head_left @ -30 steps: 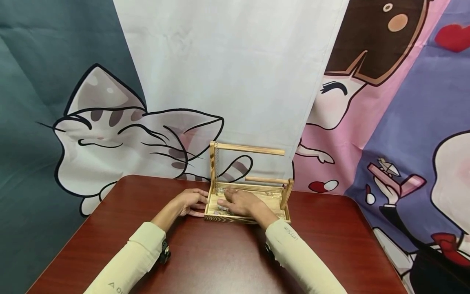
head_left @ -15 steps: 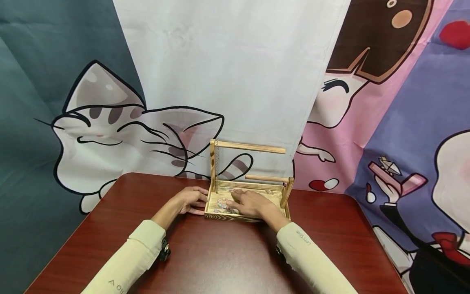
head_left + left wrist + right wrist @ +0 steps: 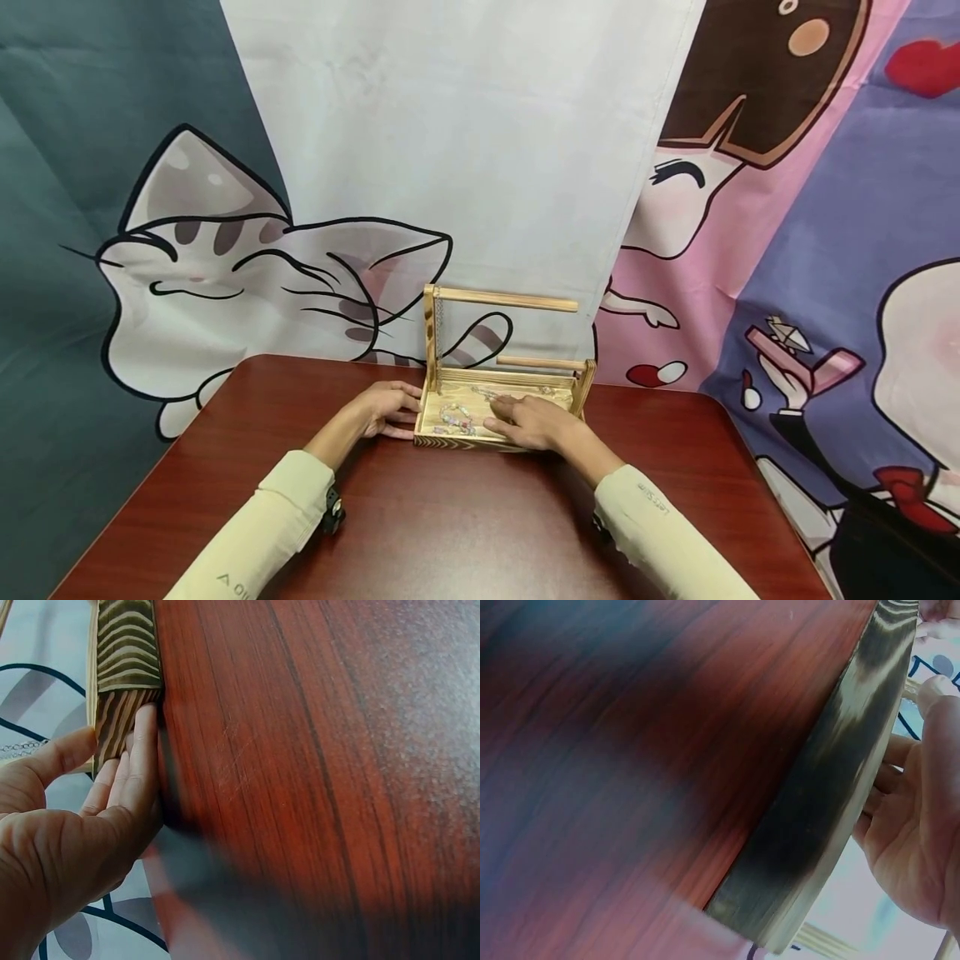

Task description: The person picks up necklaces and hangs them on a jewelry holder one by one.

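Observation:
On the table stands a wooden jewelry stand (image 3: 429,333) with a shallow tray (image 3: 465,446) at its base. My left hand (image 3: 386,411) rests against the tray's left end; in the left wrist view the fingers lie nearly straight on the end wall and the thumb touches the upper edge. Over the tray's right half is my right hand (image 3: 531,421), fingers extended down inside the front wall. A beaded bracelet (image 3: 456,417) lies in the tray's left part. Another thin piece of jewelry (image 3: 484,392) lies by the right fingertips. The tray's front wall hides the fingertips in the right wrist view.
Thin chains (image 3: 439,333) hang at the left post. An upper bar (image 3: 510,298) and a lower bar (image 3: 540,362) span above the tray. A small piece of jewelry (image 3: 546,390) lies at the tray's back right. A printed cloth (image 3: 480,167) hangs behind the reddish-brown table (image 3: 465,517).
My right hand has moved to the right across the tray, uncovering the beaded bracelet and the thin piece behind it. My left hand has stayed at the tray's left end.

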